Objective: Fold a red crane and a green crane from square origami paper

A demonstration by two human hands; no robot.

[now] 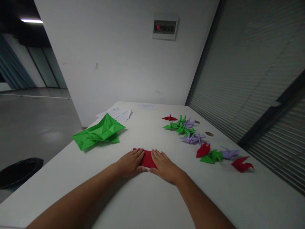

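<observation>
Head view.

Item in hand: red paper (148, 159), one piece, oblong as far as visible. Lies flat on the bench (140, 203), between and partly under both hands; ends largely covered, layers impossible to count.

Left hand (132, 163): palm down over the left end of the paper, fingers stretched forward, thumb turned inward at the near edge. Grip spread flat, clamped on nothing.

Right hand (165, 166): palm down over the right end, much like a mirror of the left. Thumb tips near each other, just apart. Grip likewise spread, pressing rather than pinching.

Step in hand, as judged: pressing a fold flat. Calls next, by the look of it, for even outward pressure from both hands, edges kept lined up, no slip of the paper until sharply creased.

Left, beyond the left hand: green papers (105, 128), creased, piled, near the bench edge. Farther back: white sheets (119, 113), loose, overlapping.

Right, well apart from the paper: folded birds (191, 139) in red, green and purple, in an uneven row along the bench.

Off the bench, lower left: black bin (35, 161), partly in view.
</observation>
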